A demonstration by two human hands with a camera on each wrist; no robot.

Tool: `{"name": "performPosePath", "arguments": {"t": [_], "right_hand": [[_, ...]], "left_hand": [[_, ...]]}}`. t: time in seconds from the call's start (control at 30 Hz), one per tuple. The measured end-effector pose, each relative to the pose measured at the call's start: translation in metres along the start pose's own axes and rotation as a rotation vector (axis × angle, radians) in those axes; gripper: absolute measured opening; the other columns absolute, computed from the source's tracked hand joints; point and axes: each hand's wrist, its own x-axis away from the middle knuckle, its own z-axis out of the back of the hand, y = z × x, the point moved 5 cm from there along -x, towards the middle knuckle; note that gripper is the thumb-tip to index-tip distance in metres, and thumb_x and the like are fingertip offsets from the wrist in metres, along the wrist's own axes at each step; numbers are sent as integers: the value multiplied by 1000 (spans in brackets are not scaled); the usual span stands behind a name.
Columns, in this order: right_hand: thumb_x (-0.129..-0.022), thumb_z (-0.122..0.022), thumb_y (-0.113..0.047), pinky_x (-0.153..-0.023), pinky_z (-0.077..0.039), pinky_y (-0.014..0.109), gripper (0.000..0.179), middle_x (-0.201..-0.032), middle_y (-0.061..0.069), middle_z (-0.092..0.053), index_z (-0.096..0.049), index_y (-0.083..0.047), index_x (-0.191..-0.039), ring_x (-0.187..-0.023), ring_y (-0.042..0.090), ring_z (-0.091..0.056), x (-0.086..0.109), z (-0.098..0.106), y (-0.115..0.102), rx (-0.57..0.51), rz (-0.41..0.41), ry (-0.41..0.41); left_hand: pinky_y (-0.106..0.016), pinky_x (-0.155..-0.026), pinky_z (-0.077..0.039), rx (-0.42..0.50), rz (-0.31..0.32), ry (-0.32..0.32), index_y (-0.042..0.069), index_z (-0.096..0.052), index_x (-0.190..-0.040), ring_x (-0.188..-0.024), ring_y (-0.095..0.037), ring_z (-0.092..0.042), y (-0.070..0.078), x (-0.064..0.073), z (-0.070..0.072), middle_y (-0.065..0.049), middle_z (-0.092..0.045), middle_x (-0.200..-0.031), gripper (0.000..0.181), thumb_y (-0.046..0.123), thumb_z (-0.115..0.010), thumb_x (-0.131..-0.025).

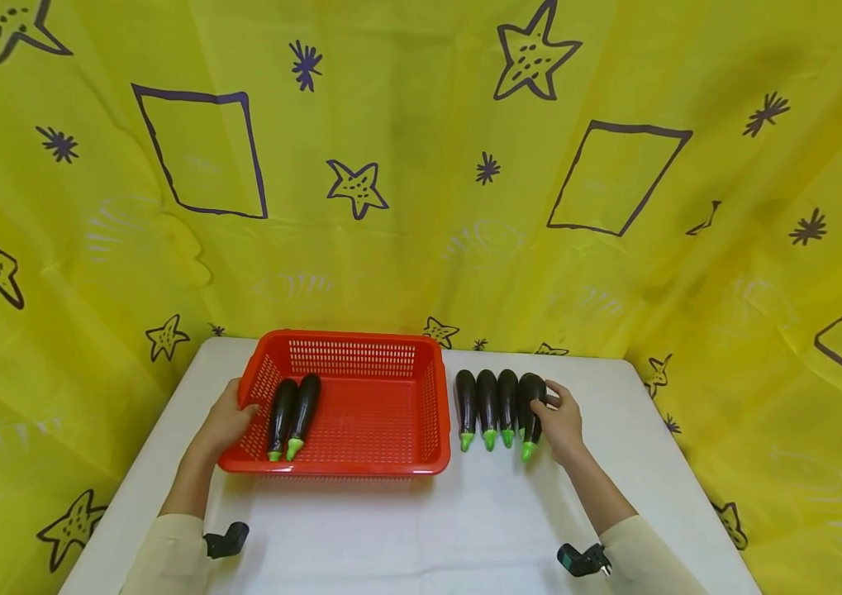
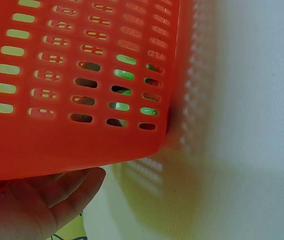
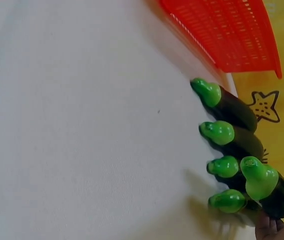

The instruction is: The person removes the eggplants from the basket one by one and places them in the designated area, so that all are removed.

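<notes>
Two eggplants (image 1: pixel 292 417) in the basket (image 1: pixel 383 463), five (image 1: pixel 497 406) beside it.

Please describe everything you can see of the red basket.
The red basket is a shallow rectangular tray that looks like plastic, its walls and floor pierced with rows of slots. It stands upright on the white table, left of a row of eggplants. Two dark eggplants with green stems lie inside along its left wall. The left hand rests against that wall from outside.

Red slotted basket (image 1: pixel 361 347), dark purple, perhaps black, green-tipped eggplants (image 1: pixel 487 401), yellow star-printed backdrop (image 1: pixel 421 165).
</notes>
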Motion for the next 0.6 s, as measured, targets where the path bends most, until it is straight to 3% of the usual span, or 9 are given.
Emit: {"name": "performPosePath", "arguments": {"t": [0.37,0.6], "right_hand": [[-101,-56,-6,-86,-54,30,63,-141,35,-47,-33,5,-159,-125,48,-54,-20,12,20,54,-32,83],[-99,-54,-6,-94,-51,41,63,-140,36,-49,-34,6,-158,-124,48,-53,-27,18,27,92,-45,110]], "left_hand": [[-60,-89,-55,-14,-15,7,-20,-23,-146,-108,-51,-60,1,-1,2,-44,-47,-131,52,-5,-48,-102],[-59,-90,-55,0,8,-2,-20,-23,-146,-110,-50,-58,-2,-1,0,-43,-46,-132,52,-4,-47,-102]]}}
